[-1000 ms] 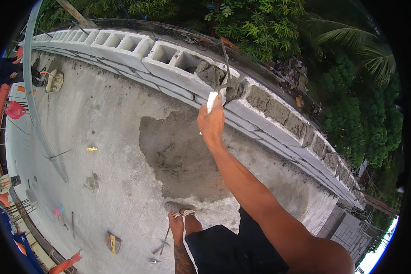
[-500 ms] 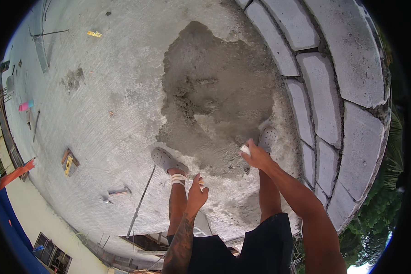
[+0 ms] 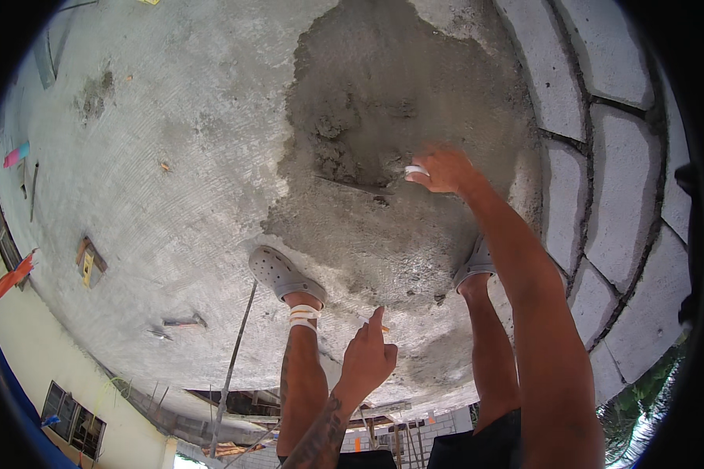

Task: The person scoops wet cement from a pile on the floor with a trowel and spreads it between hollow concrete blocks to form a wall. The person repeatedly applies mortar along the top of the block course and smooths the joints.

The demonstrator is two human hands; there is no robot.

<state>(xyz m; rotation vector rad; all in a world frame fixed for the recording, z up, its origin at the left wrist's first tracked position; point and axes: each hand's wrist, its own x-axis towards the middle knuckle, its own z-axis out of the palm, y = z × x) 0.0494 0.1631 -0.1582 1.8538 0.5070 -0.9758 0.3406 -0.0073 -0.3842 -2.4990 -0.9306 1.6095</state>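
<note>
Grasping trowel (image 3: 368, 186) handle, right hand (image 3: 444, 170) grip clenched; blade leftward in mortar pile (image 3: 383, 117).

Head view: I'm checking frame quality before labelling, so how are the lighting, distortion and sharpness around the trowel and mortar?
Head view: even daylight, no harsh glare; the wet mortar patch reads darker than the dry slab. Fisheye bends the concrete block wall into a curve, with black corners. The right hand and trowel are reasonably sharp; the left hand is slightly soft.

head view looks straight down.
</note>
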